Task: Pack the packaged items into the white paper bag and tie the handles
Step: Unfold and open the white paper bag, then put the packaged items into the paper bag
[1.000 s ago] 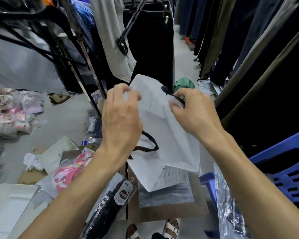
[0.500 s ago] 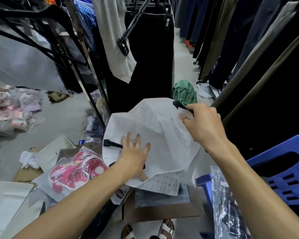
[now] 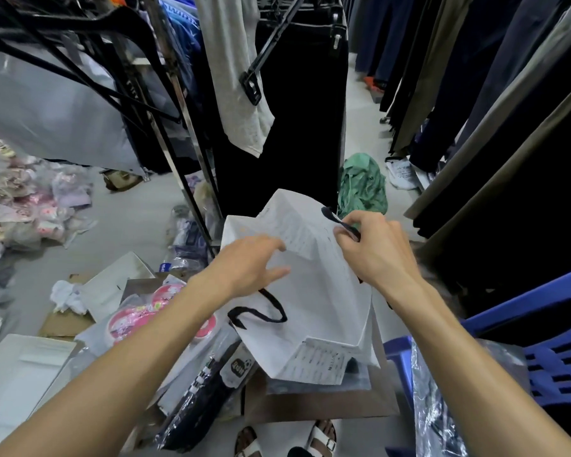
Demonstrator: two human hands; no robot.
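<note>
The white paper bag (image 3: 314, 291) hangs crumpled in front of me, printed text on its lower flap. My right hand (image 3: 376, 249) pinches the bag's upper right edge together with one black handle (image 3: 335, 217). The other black handle (image 3: 261, 313) loops loose on the bag's left side. My left hand (image 3: 248, 265) rests on the bag's front near the upper edge, fingers spread and touching the paper. Packaged items lie below: a pink packet (image 3: 136, 319) in clear plastic and a dark packet (image 3: 205, 397) with a white label.
Clothes racks with hanging dark garments (image 3: 297, 110) stand close ahead and to the right. A blue plastic stool (image 3: 541, 341) is at my right. White trays (image 3: 14, 374), cardboard (image 3: 310, 404) and plastic-wrapped goods (image 3: 20, 199) cover the floor at the left. A green cloth (image 3: 361, 186) lies behind the bag.
My left hand rose from the bag's lower left side to its upper front edge. The right hand kept its grip on the bag's edge and handle.
</note>
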